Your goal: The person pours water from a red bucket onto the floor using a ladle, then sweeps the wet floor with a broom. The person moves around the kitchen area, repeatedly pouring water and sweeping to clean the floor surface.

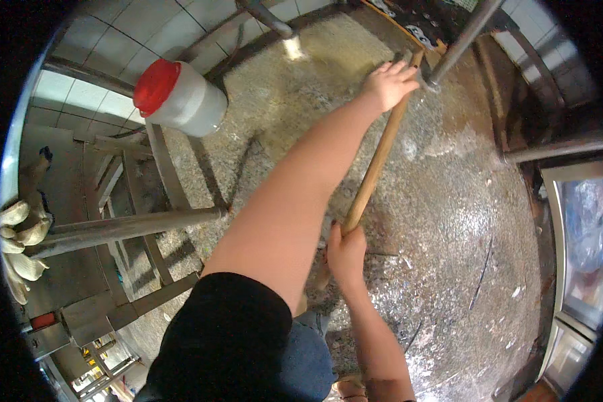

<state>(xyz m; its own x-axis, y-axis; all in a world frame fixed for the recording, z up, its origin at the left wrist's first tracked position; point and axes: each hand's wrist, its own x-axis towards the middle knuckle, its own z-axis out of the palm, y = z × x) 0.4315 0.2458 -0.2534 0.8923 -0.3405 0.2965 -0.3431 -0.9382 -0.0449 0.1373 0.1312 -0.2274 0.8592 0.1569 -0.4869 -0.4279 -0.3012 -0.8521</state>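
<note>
A long wooden handle (pixel 378 158) slants over the wet, speckled floor (pixel 462 191). My right hand (pixel 346 251) is wrapped around its nearer end, below the middle of the picture. Farther up, my left hand (pixel 392 83) rests on the same handle with its fingers over the wood; part of its grip is hidden. My left arm stretches across the view from a black sleeve (pixel 226 326). Past my left hand the handle runs toward a metal leg (pixel 462 42), and I cannot make out what is on its far end.
A whitish plastic bucket (pixel 196 103) with a red lid (pixel 157 86) stands by the tiled wall (pixel 123 30). Metal pipe legs and a low frame (pixel 130 228) line the left. Right: a glass-fronted cabinet (pixel 585 236). Dark thin strips (pixel 481 274) lie on the floor.
</note>
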